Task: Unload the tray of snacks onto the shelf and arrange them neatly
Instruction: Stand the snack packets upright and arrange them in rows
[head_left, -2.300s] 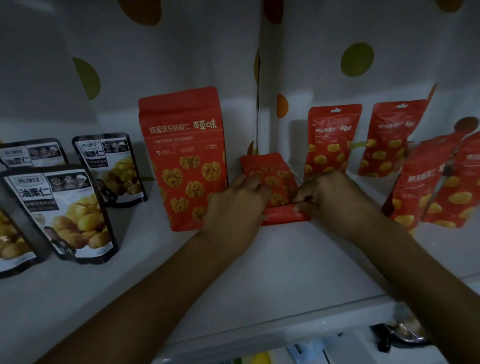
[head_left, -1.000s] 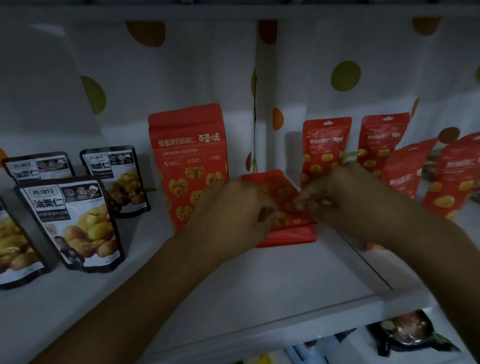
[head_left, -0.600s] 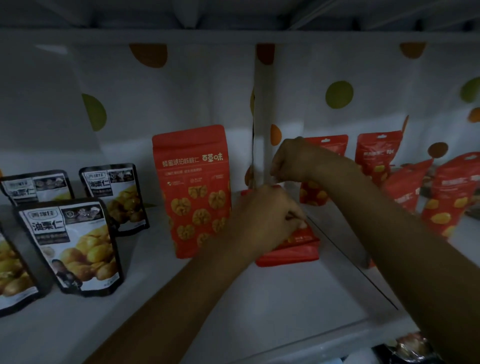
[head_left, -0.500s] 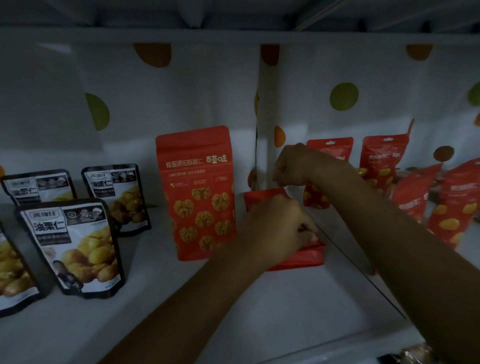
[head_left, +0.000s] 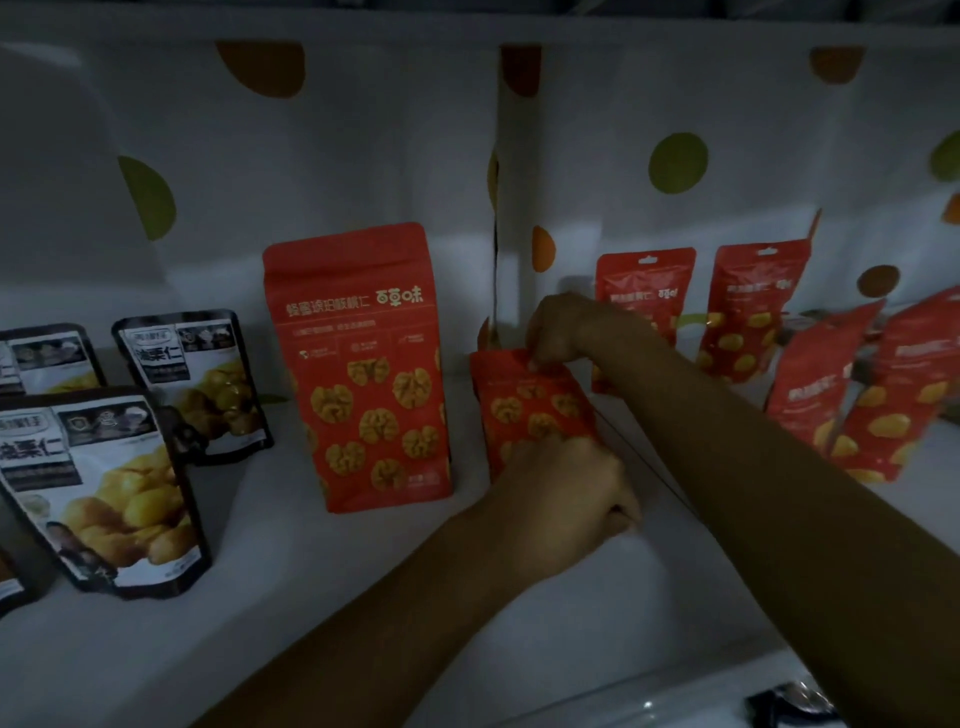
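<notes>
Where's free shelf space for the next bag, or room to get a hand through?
Bare shelf along the front, between the black pouches and the left forearm; a second patch between it and the right forearm. Crowded: red pouches bunch at right; left hand and right hand hold the tilted bag beside the tall bag.

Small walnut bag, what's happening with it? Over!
Left grip holds the small walnut bag at its bottom, right grip pinches its top. Bag leaning back, not upright. Tall walnut bag stands close on its left.
</notes>
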